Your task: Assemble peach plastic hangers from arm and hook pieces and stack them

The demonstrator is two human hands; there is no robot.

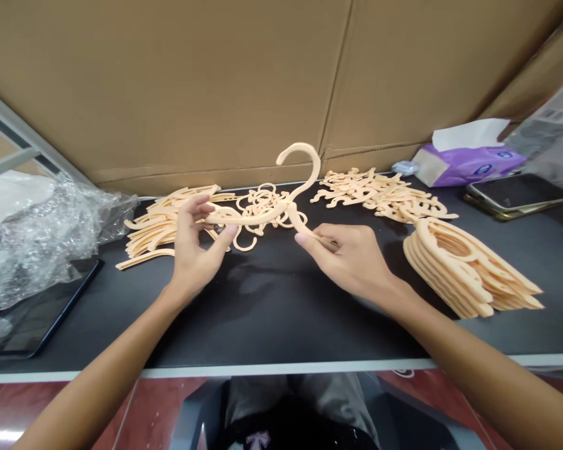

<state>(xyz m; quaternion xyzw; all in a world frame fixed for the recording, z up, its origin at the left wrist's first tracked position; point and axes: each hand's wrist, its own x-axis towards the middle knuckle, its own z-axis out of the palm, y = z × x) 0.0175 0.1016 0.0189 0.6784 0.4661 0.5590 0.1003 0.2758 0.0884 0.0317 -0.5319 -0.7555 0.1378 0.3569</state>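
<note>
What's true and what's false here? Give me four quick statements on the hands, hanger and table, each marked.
1. Left hand and right hand both grip one hanger. True.
2. That hanger's hook points down. False: it points up.
3. A stack of hangers lies on the table, right of the right hand. True.
4. The tissue pack sits at the table's left end. False: it is at the back right.

forearms (122, 369): bare | trousers (328, 394): grey | top (286, 431): black, pale emblem
</note>
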